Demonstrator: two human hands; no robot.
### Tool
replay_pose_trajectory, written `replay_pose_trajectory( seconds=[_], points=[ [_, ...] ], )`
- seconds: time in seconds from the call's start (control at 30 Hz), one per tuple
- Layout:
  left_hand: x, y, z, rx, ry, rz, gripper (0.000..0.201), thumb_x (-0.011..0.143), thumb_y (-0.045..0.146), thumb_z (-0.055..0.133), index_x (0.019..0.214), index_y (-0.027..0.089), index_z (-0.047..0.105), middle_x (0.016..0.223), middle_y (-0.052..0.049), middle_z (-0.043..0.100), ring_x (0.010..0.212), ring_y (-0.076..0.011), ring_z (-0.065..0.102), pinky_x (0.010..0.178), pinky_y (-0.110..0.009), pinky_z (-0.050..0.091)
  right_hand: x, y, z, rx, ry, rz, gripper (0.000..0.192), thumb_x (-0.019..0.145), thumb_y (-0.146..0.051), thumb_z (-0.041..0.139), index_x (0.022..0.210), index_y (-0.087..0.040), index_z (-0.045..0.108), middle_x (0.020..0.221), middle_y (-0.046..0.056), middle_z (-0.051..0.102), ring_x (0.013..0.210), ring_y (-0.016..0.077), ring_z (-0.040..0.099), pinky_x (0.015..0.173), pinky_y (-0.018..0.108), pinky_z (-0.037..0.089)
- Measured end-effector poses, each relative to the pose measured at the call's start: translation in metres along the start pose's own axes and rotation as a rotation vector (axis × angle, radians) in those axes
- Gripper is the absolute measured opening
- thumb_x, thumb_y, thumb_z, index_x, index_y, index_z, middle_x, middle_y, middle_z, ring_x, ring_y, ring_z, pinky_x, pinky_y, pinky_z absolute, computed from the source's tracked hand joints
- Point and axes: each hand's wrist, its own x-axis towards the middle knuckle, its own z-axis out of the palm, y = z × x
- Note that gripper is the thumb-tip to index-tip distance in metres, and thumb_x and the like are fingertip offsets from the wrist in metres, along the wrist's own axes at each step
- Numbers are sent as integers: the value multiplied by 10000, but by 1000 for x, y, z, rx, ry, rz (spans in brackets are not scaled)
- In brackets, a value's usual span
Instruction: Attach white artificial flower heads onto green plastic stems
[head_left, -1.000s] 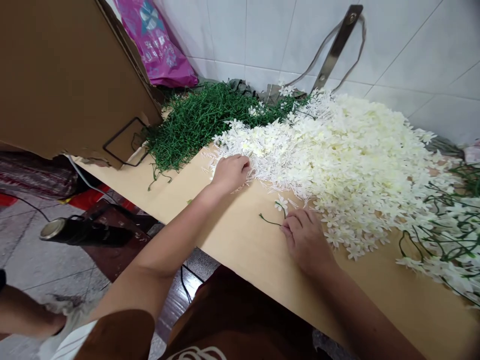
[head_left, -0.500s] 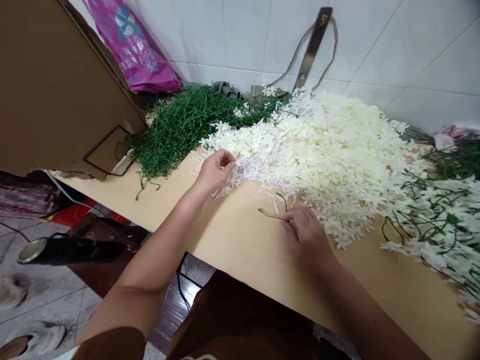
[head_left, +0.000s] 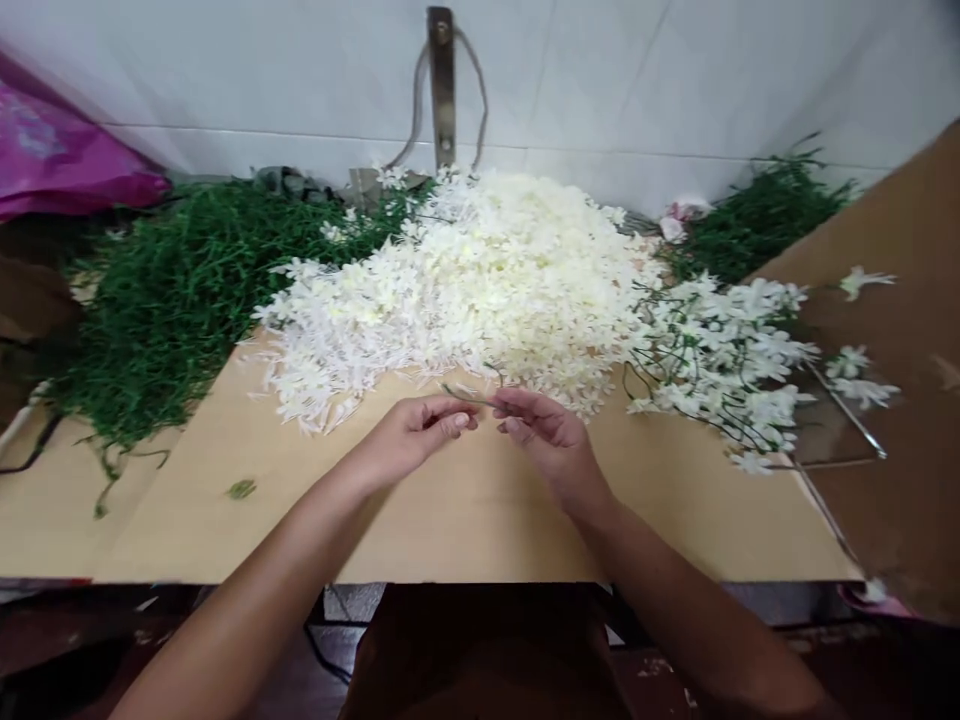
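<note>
**Head view: both hands meet on a green stem at the front of the flower heap**

Head camera looks down on a tan counter. The left hand and right hand sit close together at the centre, just in front of a big heap of white flowers. The right hand's fingers are pressed together, pinching a thin green stem that runs leftward over the left hand's fingertips. The left hand is curled, thumb against forefinger; whether it pinches a flower or only the stem's end is too small to tell. A mass of green stems lies to the left of the heap, touching it. Finished sprigs of white blooms on green lie to the right, beside a brown cardboard box. A pink bag rests at the far left by the tiled wall.
</note>
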Motion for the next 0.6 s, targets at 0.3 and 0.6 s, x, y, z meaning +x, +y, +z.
replay_pose_trajectory(
  seconds=[0.3,0.6],
  points=[
    [31,2,26,-192,253,3,371,661,523,766,741,161,749,661,-14,641,629,-110,487,634,-236,388,-4,-6,-4,163,67,80,279,684,-349,802,952,-283,758,1049,27,744,934,171,633,891,370,516],
    [33,-16,9,-420,227,13,356,620,484,835,781,173,772,871,-55,734,758,-127,581,734,-235,447,22,-13,-13,426,207,269,287,539,-268,847,815,-230,782,861,16,740,837,132,624,744,252,494]
  ],
)
